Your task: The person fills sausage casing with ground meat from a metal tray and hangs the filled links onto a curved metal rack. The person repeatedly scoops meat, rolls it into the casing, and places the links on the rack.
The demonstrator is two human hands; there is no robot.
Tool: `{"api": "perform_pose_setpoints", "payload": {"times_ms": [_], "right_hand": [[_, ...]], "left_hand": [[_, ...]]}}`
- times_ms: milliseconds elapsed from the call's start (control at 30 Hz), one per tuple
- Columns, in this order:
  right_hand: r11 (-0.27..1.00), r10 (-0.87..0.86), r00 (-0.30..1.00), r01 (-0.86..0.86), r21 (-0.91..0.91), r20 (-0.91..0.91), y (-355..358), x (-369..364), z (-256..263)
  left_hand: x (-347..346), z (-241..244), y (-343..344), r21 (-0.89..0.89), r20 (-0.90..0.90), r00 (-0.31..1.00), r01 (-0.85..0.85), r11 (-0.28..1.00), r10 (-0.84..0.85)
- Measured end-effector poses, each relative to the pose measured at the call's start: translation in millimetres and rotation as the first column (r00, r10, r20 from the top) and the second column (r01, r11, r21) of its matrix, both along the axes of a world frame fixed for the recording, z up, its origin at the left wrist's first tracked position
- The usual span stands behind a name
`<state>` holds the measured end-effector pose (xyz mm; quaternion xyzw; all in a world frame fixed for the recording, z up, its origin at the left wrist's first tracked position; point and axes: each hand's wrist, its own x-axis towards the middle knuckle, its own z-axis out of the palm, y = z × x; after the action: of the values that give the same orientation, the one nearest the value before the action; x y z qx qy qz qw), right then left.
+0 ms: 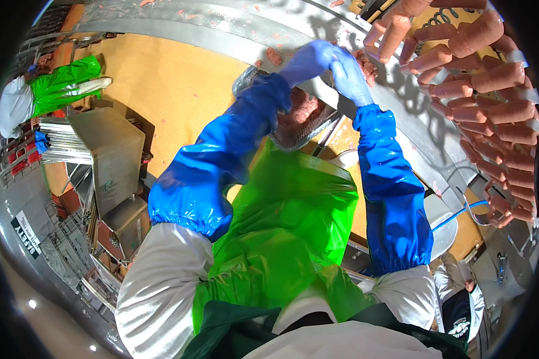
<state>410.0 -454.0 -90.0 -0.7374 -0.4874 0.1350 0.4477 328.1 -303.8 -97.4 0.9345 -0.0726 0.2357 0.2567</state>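
Both my hands wear blue gloves and meet above the edge of a metal work surface (233,40). My left hand (312,58) bends over towards the right one, its fingers touching or nearly touching it; whether it holds anything cannot be told. My right hand (350,76) is raised with its fingers close together beside a lump of ground meat (367,67); its palm side is hidden. Beneath my hands a container (292,143) holds more ground meat (303,107). A smaller piece of meat (274,56) lies on the metal to the left.
Linked sausages (498,76) hang in many loops at the right. A blue hose (460,215) runs below them. At the left stand a metal cart (112,152) and a person in a green apron (54,89). Another person (460,296) is at the lower right.
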Motion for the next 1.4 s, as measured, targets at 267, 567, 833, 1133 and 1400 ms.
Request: {"api": "perform_pose_setpoints", "payload": {"times_ms": [267,567,833,1133,1400], "right_hand": [[0.995,0.095,0.991,-0.09,-0.048,0.099,25,-7,1],[0.993,0.111,0.994,-0.112,0.048,0.008,4,31,-42],[0.667,-0.654,0.494,0.733,-0.129,-0.572,-122,117,-135],[0.791,-0.601,0.713,0.469,-0.392,-0.36,32,41,-98],[0.948,-0.316,0.312,0.066,-0.311,-0.896,62,11,-33]], "left_hand": [[-30,35,-14,-0.93,-0.355,0.9,-0.311,-0.195,0.255],[-27,70,62,-0.808,0.001,0.983,0.108,-0.579,0.183],[18,-46,111,-0.647,-0.183,0.976,-0.213,0.732,0.122],[67,-106,49,-0.215,-0.345,0.933,0.024,0.976,-0.099],[9,0,78,-0.433,-0.612,0.769,-0.128,0.892,-0.186]]}}
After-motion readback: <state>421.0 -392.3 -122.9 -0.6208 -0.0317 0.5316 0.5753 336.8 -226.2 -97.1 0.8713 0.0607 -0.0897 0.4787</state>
